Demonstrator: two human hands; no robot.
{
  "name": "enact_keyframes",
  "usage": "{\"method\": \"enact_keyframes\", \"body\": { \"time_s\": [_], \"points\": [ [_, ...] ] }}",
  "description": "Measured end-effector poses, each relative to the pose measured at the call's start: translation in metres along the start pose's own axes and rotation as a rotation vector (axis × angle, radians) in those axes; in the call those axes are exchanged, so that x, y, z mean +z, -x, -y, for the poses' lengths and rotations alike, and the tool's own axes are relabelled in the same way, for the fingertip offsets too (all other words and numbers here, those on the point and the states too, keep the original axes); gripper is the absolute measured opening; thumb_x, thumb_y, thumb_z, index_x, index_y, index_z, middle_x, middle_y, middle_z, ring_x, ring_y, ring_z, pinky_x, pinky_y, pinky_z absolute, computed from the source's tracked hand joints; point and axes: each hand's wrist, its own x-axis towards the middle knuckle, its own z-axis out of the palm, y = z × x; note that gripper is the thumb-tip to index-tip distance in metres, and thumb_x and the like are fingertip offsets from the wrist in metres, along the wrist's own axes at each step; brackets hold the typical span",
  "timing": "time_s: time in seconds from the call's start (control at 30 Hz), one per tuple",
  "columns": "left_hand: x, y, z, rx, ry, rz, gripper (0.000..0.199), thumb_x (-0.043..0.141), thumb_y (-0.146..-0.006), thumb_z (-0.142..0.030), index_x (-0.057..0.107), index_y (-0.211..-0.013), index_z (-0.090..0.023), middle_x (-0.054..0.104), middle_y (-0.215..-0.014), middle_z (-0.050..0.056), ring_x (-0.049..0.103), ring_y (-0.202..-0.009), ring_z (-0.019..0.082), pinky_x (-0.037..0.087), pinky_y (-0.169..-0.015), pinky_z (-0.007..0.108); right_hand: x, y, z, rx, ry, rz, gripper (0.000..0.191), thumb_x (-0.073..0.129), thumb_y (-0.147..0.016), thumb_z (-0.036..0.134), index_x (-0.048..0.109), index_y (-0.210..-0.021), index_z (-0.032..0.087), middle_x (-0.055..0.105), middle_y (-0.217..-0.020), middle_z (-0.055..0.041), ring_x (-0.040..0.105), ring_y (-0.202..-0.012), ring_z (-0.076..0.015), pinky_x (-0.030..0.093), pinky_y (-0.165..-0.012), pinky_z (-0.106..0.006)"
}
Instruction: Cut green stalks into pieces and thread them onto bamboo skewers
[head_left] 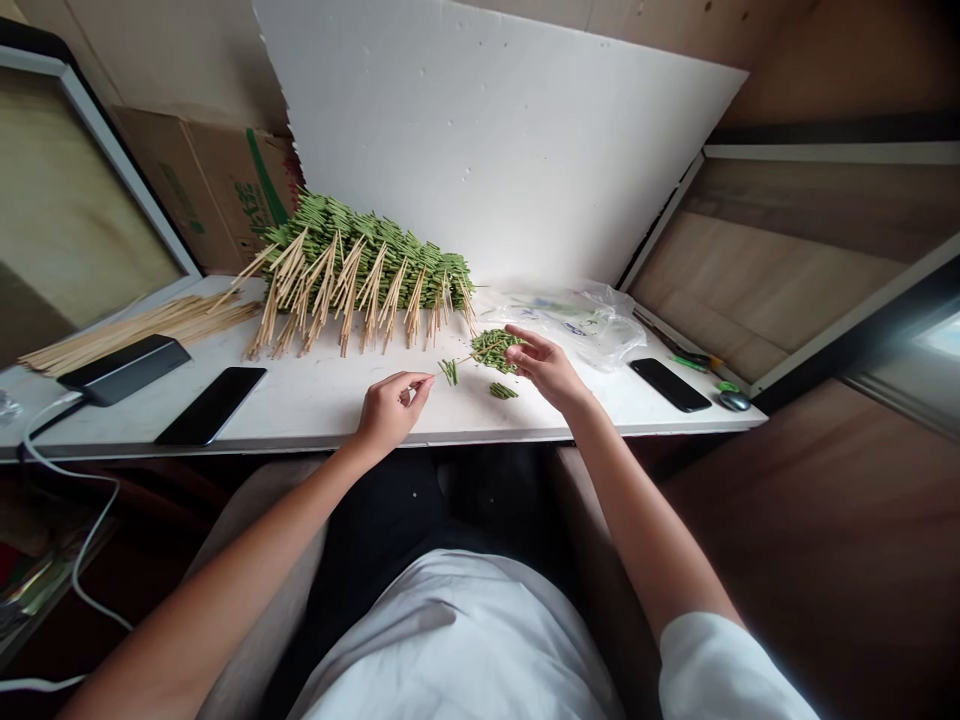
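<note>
A bamboo skewer spans the space between my hands, with several short green bean pieces crosswise near its left end. My left hand is closed in a pinch at that left end. By the skewer's other end is my right hand, its index finger stretched out and apart from the thumb; I see no firm grip there. Beneath and beside the right fingers lies a loose pile of cut green beans. A smaller cluster of bean pieces lies closer to the table edge.
Filled bean skewers are stacked at the back, sticks pointing forward. Bare skewers, a black box-shaped device and a phone lie left. Right are a plastic bag, another phone and a mouse. A white board stands behind.
</note>
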Motion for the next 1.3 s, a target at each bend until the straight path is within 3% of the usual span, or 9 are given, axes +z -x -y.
{"method": "enact_keyframes", "body": {
  "time_s": [0.23, 0.47, 0.7, 0.77, 0.93, 1.07, 1.13, 1.2, 1.3],
  "points": [
    [0.0, 0.0, 0.002, -0.004, -0.003, 0.0, 0.02, 0.068, -0.102, -0.033, 0.082, -0.102, -0.018, 0.079, -0.083, 0.005, 0.054, -0.057, 0.012, 0.047, -0.062, 0.027, -0.01, -0.01, -0.013, 0.056, -0.208, -0.182, 0.046, 0.093, -0.07, 0.048, 0.075, -0.107, 0.026, 0.069, -0.084, 0.0032, 0.064, -0.078, -0.0121, 0.049, -0.064, -0.022],
    [0.003, 0.002, 0.003, -0.005, 0.017, 0.018, 0.019, 0.068, -0.101, -0.031, 0.082, -0.103, -0.018, 0.08, -0.085, 0.005, 0.052, -0.055, 0.011, 0.045, -0.06, 0.026, -0.016, -0.012, -0.017, 0.142, -0.381, -0.346, 0.056, 0.09, -0.072, 0.022, 0.066, -0.122, 0.029, 0.071, -0.091, 0.0029, 0.07, -0.086, -0.0135, 0.057, -0.073, -0.023],
    [0.004, 0.003, 0.003, -0.011, 0.026, 0.029, 0.019, 0.068, -0.101, -0.031, 0.082, -0.103, -0.018, 0.08, -0.087, 0.005, 0.051, -0.056, 0.011, 0.045, -0.061, 0.027, -0.019, -0.013, -0.017, 0.161, -0.554, -0.228, 0.027, 0.083, -0.077, 0.011, 0.065, -0.092, 0.023, 0.065, -0.079, 0.0035, 0.059, -0.064, -0.0084, 0.053, -0.055, -0.018],
    [0.004, 0.003, 0.003, -0.012, 0.03, 0.033, 0.019, 0.068, -0.101, -0.03, 0.082, -0.103, -0.018, 0.081, -0.088, 0.005, 0.051, -0.056, 0.011, 0.045, -0.061, 0.027, -0.02, -0.014, -0.016, 0.168, -0.565, -0.22, 0.025, 0.083, -0.078, 0.011, 0.067, -0.093, 0.024, 0.065, -0.079, 0.0039, 0.058, -0.063, -0.0082, 0.053, -0.055, -0.018],
    [0.004, 0.003, 0.002, -0.004, 0.036, 0.034, 0.017, 0.068, -0.101, -0.029, 0.081, -0.101, -0.018, 0.08, -0.087, 0.005, 0.051, -0.055, 0.011, 0.046, -0.061, 0.027, -0.019, -0.014, -0.016, 0.116, -0.472, -0.186, 0.027, 0.088, -0.078, 0.023, 0.073, -0.1, 0.029, 0.073, -0.094, 0.002, 0.07, -0.088, -0.013, 0.059, -0.075, -0.021],
    [0.004, 0.003, 0.0, 0.004, 0.04, 0.041, 0.016, 0.069, -0.1, -0.028, 0.081, -0.1, -0.018, 0.08, -0.087, 0.004, 0.051, -0.056, 0.011, 0.046, -0.061, 0.027, -0.017, -0.014, -0.02, 0.121, -0.348, -0.215, 0.032, 0.093, -0.073, 0.035, 0.073, -0.098, 0.031, 0.076, -0.126, 0.0014, 0.07, -0.117, -0.0181, 0.057, -0.09, -0.028],
    [0.004, 0.003, 0.0, 0.006, 0.041, 0.041, 0.015, 0.069, -0.1, -0.027, 0.081, -0.101, -0.018, 0.08, -0.087, 0.004, 0.051, -0.056, 0.011, 0.046, -0.062, 0.027, -0.017, -0.014, -0.02, 0.129, -0.327, -0.242, 0.035, 0.094, -0.072, 0.04, 0.073, -0.099, 0.032, 0.073, -0.135, 0.0015, 0.068, -0.121, -0.0193, 0.056, -0.09, -0.029],
    [0.004, 0.003, 0.0, 0.005, 0.042, 0.042, 0.015, 0.069, -0.1, -0.026, 0.081, -0.101, -0.018, 0.08, -0.087, 0.004, 0.051, -0.056, 0.011, 0.046, -0.062, 0.027, -0.016, -0.013, -0.017, 0.128, -0.317, -0.237, 0.038, 0.093, -0.072, 0.043, 0.073, -0.102, 0.032, 0.075, -0.128, 0.001, 0.07, -0.113, -0.0185, 0.056, -0.084, -0.027],
    [0.004, 0.003, 0.001, 0.004, 0.043, 0.042, 0.015, 0.068, -0.1, -0.027, 0.081, -0.101, -0.018, 0.08, -0.088, 0.004, 0.051, -0.056, 0.011, 0.046, -0.062, 0.027, -0.011, -0.01, -0.011, 0.114, -0.333, -0.185, 0.044, 0.096, -0.07, 0.044, 0.076, -0.106, 0.031, 0.075, -0.102, 0.0013, 0.068, -0.089, -0.0152, 0.055, -0.071, -0.024]
  ]
}}
